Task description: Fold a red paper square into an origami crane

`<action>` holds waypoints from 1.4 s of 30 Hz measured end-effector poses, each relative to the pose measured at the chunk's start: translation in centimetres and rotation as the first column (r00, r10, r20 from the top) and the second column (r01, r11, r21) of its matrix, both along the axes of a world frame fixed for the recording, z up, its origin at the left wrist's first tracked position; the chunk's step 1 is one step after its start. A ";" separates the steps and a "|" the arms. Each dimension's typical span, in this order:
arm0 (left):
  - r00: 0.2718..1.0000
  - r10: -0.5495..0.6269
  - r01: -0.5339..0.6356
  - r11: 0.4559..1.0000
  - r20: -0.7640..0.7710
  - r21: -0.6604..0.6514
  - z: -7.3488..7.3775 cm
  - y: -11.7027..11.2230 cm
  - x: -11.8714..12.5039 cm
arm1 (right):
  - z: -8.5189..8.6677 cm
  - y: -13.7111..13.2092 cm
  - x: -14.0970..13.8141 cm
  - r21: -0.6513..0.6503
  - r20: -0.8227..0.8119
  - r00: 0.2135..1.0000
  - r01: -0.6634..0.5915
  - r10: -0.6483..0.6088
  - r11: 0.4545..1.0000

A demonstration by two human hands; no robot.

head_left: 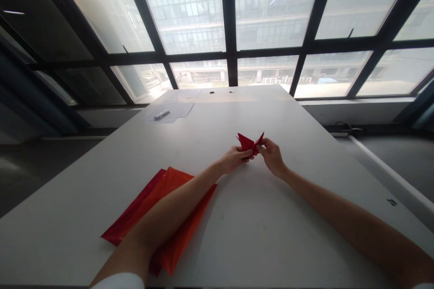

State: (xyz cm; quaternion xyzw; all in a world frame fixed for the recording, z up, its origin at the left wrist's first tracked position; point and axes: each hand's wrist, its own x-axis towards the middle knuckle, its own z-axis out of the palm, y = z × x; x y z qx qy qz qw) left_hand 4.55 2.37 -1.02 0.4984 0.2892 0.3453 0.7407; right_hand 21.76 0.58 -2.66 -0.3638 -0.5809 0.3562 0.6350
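A small red folded-paper figure [246, 142], with pointed tips like an origami crane, is held above the middle of the white table [294, 230]. My left hand [234, 159] pinches its left body, thumb on the near side. My right hand [271, 152] grips the narrow pointed part on the right between thumb and fingers. The fingers hide the figure's lower part. Under my left forearm lie sheets of orange paper [172, 180] and dark red paper [135, 207], partly covered by the arm.
Toward the far left of the table, white printed sheets [185, 109] lie with a white tube-like object [162, 114] on top. A dark round hole [212, 92] shows near the far edge. A small dark mark [391, 202] is at the right. Black-framed windows [230, 18] stand beyond.
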 end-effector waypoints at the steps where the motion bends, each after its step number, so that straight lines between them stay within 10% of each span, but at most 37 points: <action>1: 1.000 -0.003 0.003 1.000 -0.006 0.007 0.0 0.0 0.0 | 0.1 0.0 0.0 -0.001 0.002 1.000 -0.003 0.003 1.000; 11: 0.995 -0.025 0.037 0.990 -0.094 0.136 -0.4 -0.1 0.1 | 1.1 -0.7 0.3 -0.085 -0.030 0.979 -0.202 0.201 0.976; 42: 0.990 0.002 0.016 0.992 -0.138 0.125 0.3 -0.4 0.3 | 0.0 0.0 0.3 -0.084 -0.039 0.999 -0.035 0.032 0.996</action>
